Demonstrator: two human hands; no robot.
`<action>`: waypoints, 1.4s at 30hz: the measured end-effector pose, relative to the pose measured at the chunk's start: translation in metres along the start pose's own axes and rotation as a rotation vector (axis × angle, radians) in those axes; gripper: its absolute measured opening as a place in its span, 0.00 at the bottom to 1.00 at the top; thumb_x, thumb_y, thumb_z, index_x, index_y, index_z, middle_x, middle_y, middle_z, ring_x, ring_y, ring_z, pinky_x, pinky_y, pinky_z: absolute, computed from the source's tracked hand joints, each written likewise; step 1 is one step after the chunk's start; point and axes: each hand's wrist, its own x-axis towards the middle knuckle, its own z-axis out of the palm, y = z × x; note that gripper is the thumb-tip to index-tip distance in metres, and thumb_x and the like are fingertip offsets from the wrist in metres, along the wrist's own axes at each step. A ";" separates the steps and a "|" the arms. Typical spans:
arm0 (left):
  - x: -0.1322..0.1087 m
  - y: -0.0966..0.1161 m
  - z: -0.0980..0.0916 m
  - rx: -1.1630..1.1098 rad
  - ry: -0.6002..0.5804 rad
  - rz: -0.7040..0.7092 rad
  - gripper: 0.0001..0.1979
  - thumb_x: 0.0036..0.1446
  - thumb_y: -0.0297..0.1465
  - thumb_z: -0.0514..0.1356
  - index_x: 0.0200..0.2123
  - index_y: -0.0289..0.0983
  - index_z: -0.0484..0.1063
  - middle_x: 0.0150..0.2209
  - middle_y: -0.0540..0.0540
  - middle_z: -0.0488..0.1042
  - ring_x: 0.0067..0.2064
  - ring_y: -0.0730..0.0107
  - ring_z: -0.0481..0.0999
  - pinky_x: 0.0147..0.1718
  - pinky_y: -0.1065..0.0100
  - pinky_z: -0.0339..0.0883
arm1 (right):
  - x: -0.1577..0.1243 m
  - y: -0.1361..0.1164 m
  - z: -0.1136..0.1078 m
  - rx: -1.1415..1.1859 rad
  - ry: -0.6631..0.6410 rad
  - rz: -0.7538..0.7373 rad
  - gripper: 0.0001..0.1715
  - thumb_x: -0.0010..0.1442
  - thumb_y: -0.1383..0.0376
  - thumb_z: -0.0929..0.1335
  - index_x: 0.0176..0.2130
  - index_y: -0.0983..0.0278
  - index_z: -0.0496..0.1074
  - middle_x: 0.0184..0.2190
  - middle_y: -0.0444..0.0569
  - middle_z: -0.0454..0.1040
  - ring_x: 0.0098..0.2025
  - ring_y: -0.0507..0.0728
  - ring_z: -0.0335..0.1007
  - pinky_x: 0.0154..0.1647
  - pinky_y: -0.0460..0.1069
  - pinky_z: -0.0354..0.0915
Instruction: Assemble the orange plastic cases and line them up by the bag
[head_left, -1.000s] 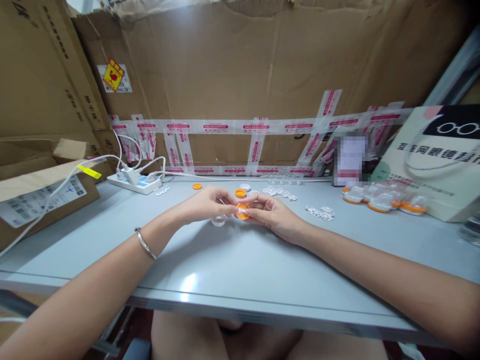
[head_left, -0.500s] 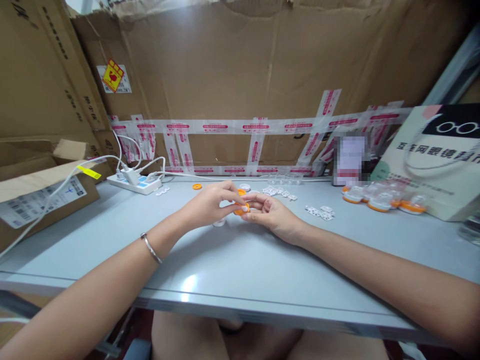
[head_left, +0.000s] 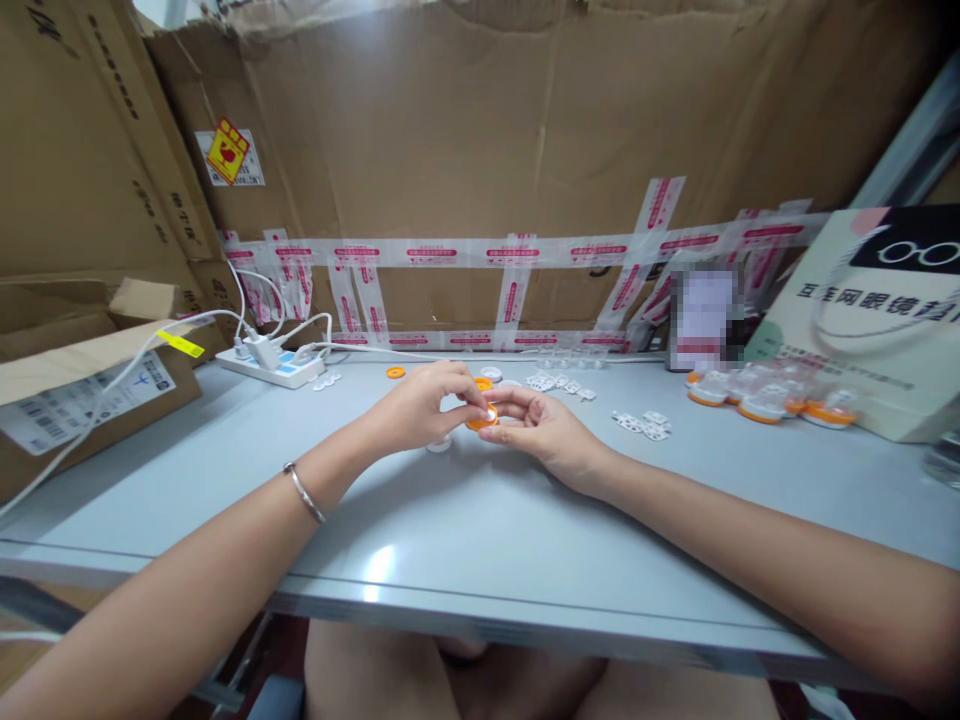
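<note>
Over the middle of the table, my right hand (head_left: pixel 547 432) pinches an orange ring (head_left: pixel 482 420) by its right side, between thumb and fingers. My left hand (head_left: pixel 442 405) reaches in from the other side, its closed fingertips on the ring's top. Something small and white shows at the ring's centre, partly covered by the fingers. Beneath my left hand lies a round white piece (head_left: pixel 439 446). Just behind the hands are another orange ring (head_left: pixel 482 384) and white round parts (head_left: pixel 491 373). A loose orange ring (head_left: pixel 395 372) rests farther left.
Flat white perforated pieces (head_left: pixel 641 426) lie right of my hands, with more white pieces (head_left: pixel 559 384) behind. Several clear-topped orange and white assemblies (head_left: pixel 761 408) stand by a paper bag (head_left: pixel 855 330). A power strip (head_left: pixel 274 368) and an open carton (head_left: pixel 90 400) are at left.
The orange ring has tilted slightly and shifted a little left in my fingers, showing more of its white centre. Both hands keep nearly the same place.
</note>
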 end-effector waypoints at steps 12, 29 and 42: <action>0.000 0.003 0.000 -0.003 0.005 -0.025 0.08 0.51 0.32 0.58 0.24 0.34 0.67 0.27 0.50 0.67 0.30 0.75 0.66 0.32 0.72 0.59 | -0.001 -0.001 0.002 -0.007 -0.013 -0.015 0.23 0.41 0.65 0.73 0.40 0.61 0.68 0.36 0.46 0.75 0.38 0.53 0.71 0.45 0.52 0.64; 0.001 0.001 -0.011 -0.353 -0.135 -0.462 0.15 0.49 0.40 0.56 0.33 0.33 0.69 0.33 0.46 0.72 0.34 0.72 0.70 0.32 0.70 0.63 | -0.001 -0.002 -0.002 0.002 0.010 -0.098 0.21 0.42 0.68 0.73 0.39 0.62 0.69 0.39 0.46 0.74 0.40 0.53 0.72 0.48 0.52 0.64; -0.002 0.000 -0.003 -0.506 -0.212 -0.597 0.11 0.43 0.33 0.60 0.30 0.34 0.64 0.24 0.52 0.67 0.25 0.78 0.66 0.24 0.74 0.59 | 0.001 0.003 -0.003 0.012 -0.044 -0.126 0.21 0.42 0.70 0.72 0.39 0.59 0.70 0.38 0.44 0.75 0.38 0.52 0.72 0.48 0.53 0.65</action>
